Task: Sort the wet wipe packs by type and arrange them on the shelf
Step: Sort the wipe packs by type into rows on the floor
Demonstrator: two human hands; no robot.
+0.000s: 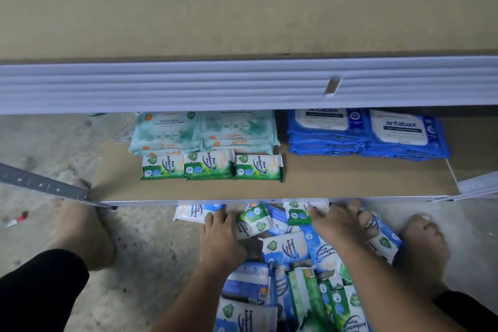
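A heap of small green and blue wet wipe packs (293, 277) lies on the floor below the shelf board (336, 178). My left hand (221, 237) grips a green pine pack (252, 222) at the heap's far edge. My right hand (342, 221) presses on the heap, its fingers on another green pack (297, 215). On the shelf stand three green pine packs (213, 164) in a front row, pale teal Guardian packs (204, 132) stacked behind them, and blue Antabax packs (366, 135) stacked at the right.
An upper shelf's white edge (242, 83) crosses the view and hides the back of the lower shelf. A grey metal upright (43, 184) lies at the left. My bare feet (80, 226) rest on the concrete floor either side. A small red object (17, 218) lies far left.
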